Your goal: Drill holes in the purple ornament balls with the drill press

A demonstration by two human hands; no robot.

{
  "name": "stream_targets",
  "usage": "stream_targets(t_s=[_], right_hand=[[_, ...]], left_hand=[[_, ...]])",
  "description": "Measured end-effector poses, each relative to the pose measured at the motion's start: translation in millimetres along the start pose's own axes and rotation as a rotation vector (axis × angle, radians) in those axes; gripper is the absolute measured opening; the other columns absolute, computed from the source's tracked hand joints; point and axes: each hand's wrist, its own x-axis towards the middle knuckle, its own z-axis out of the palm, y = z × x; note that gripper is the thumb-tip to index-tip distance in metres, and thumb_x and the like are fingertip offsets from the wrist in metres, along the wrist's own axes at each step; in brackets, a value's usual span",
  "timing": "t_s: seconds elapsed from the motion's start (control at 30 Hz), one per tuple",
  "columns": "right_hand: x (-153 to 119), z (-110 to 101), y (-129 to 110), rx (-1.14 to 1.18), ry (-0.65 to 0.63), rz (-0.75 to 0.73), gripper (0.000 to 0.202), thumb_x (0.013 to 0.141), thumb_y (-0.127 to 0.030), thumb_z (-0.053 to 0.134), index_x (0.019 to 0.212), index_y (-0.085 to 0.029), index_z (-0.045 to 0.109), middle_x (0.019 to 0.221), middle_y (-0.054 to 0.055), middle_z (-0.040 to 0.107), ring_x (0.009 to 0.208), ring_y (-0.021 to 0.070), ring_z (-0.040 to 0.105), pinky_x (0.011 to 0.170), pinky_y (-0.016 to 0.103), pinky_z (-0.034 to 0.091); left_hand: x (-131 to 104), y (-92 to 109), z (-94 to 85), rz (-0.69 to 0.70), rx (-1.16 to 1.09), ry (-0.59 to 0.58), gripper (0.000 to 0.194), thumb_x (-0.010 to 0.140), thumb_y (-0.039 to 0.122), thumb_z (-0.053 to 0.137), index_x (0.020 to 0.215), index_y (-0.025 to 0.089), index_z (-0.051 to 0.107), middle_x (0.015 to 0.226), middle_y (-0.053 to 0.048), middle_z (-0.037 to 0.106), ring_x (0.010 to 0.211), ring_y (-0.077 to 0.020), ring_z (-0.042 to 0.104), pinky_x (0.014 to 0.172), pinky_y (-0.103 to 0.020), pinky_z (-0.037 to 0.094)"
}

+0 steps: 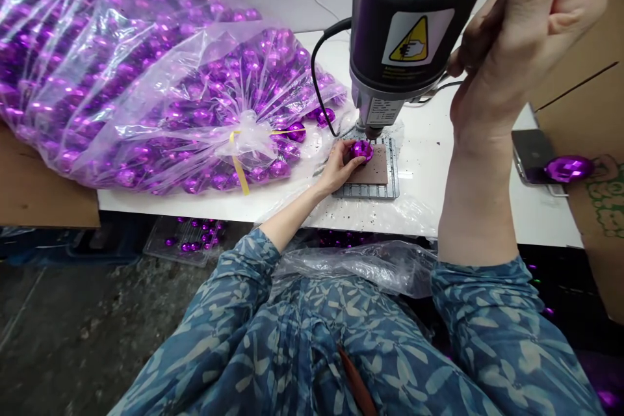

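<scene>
A shiny purple faceted ball (362,151) sits on a brown square pad (373,172) under the chuck of a bench drill press (414,19). My left hand (340,168) pinches this ball from its left side, fingers and thumb around it. The pad lies on the grey slotted metal base (392,175) of the machine. Raised at the right of the drill head, my right hand (526,39) is closed in a fist on the drill press lever, which the fingers mostly hide. The drill tip's contact with the ball cannot be made out.
A big clear bag (195,97) of purple balls, tied with yellow tape, fills the left of the white table (419,169). Loose balls (295,132) lie near its knot. Right are a phone (531,156), another purple ball (568,169) and cardboard (580,78). Dark crumbs are scattered around the base.
</scene>
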Motion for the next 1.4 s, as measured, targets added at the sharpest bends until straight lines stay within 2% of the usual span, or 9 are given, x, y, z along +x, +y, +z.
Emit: stream_targets(t_s=[0.17, 0.27, 0.33, 0.43, 0.57, 0.67, 0.87, 1.07, 1.4], right_hand=[[-2, 1, -4, 0.008, -0.031, -0.035, 0.081, 0.066, -0.088, 0.068, 0.069, -0.022, 0.021, 0.05, -0.009, 0.027, 0.042, 0.0015, 0.039, 0.042, 0.023, 0.022], [-2, 2, -4, 0.016, -0.038, -0.03, 0.079, 0.067, -0.086, 0.07, 0.069, -0.023, 0.021, 0.05, -0.009, 0.027, 0.042, 0.0014, 0.04, 0.042, 0.022, 0.022], [-1, 1, -2, 0.024, -0.025, -0.022, 0.08, 0.064, -0.086, 0.071, 0.07, -0.023, 0.021, 0.049, -0.009, 0.027, 0.041, 0.002, 0.039, 0.041, 0.023, 0.021], [0, -2, 5, 0.007, -0.025, -0.041, 0.081, 0.069, -0.088, 0.069, 0.072, -0.021, 0.023, 0.052, -0.009, 0.027, 0.043, 0.0019, 0.039, 0.042, 0.022, 0.02], [-1, -6, 10, 0.004, -0.065, -0.088, 0.076, 0.08, -0.085, 0.069, 0.073, -0.02, 0.031, 0.056, -0.007, 0.023, 0.046, 0.0012, 0.038, 0.043, 0.02, 0.021], [-4, -5, 6, -0.003, -0.032, -0.076, 0.078, 0.076, -0.086, 0.071, 0.073, -0.02, 0.029, 0.055, -0.007, 0.022, 0.045, 0.0015, 0.037, 0.044, 0.02, 0.021], [-15, -5, -4, -0.041, -0.001, -0.096, 0.087, 0.071, -0.099, 0.062, 0.071, -0.021, 0.025, 0.052, -0.008, 0.031, 0.044, 0.0034, 0.036, 0.044, 0.026, 0.026], [-22, -7, -8, -0.019, 0.003, -0.097, 0.082, 0.074, -0.093, 0.065, 0.07, -0.019, 0.03, 0.051, -0.008, 0.034, 0.043, 0.0023, 0.033, 0.045, 0.027, 0.026], [-21, -8, -10, -0.016, -0.012, -0.082, 0.073, 0.077, -0.079, 0.074, 0.07, -0.022, 0.029, 0.051, -0.009, 0.037, 0.043, 0.0028, 0.037, 0.044, 0.027, 0.027]], left_hand=[[-6, 4, 0.5, 0.023, 0.053, -0.055, 0.057, 0.098, 0.048, 0.091, 0.145, 0.028, 0.066, 0.144, -0.012, 0.073, 0.15, -0.0364, 0.067, 0.136, -0.06, 0.048], [-12, 10, 4.0, 0.084, 0.047, -0.095, 0.059, 0.1, 0.043, 0.089, 0.149, 0.027, 0.062, 0.157, -0.015, 0.07, 0.163, -0.0374, 0.06, 0.143, -0.064, 0.042], [-15, 13, 6.5, 0.1, 0.017, -0.105, 0.057, 0.102, 0.044, 0.086, 0.15, 0.028, 0.06, 0.166, -0.018, 0.065, 0.166, -0.0368, 0.059, 0.142, -0.064, 0.045], [-16, 16, 8.5, 0.077, -0.014, -0.097, 0.057, 0.101, 0.05, 0.088, 0.146, 0.028, 0.06, 0.165, -0.018, 0.067, 0.162, -0.0368, 0.063, 0.137, -0.064, 0.051], [-14, 18, 8.8, 0.04, -0.03, -0.06, 0.055, 0.1, 0.052, 0.09, 0.142, 0.027, 0.065, 0.149, -0.015, 0.075, 0.145, -0.0342, 0.073, 0.129, -0.06, 0.059], [-12, 19, 8.9, 0.027, -0.064, -0.064, 0.057, 0.097, 0.052, 0.093, 0.142, 0.027, 0.067, 0.144, -0.014, 0.078, 0.138, -0.0332, 0.077, 0.125, -0.059, 0.062], [-13, 20, 8.9, 0.015, -0.037, -0.064, 0.065, 0.097, 0.058, 0.093, 0.148, 0.025, 0.071, 0.152, -0.016, 0.077, 0.147, -0.0367, 0.072, 0.132, -0.062, 0.055], [-15, 18, 15.6, -0.013, -0.015, -0.035, 0.061, 0.095, 0.051, 0.096, 0.143, 0.025, 0.068, 0.144, -0.014, 0.077, 0.137, -0.0341, 0.074, 0.125, -0.06, 0.059], [-16, 15, 20.6, 0.019, 0.01, -0.011, 0.069, 0.094, 0.052, 0.099, 0.149, 0.029, 0.064, 0.147, -0.014, 0.076, 0.142, -0.0369, 0.073, 0.128, -0.064, 0.056]])
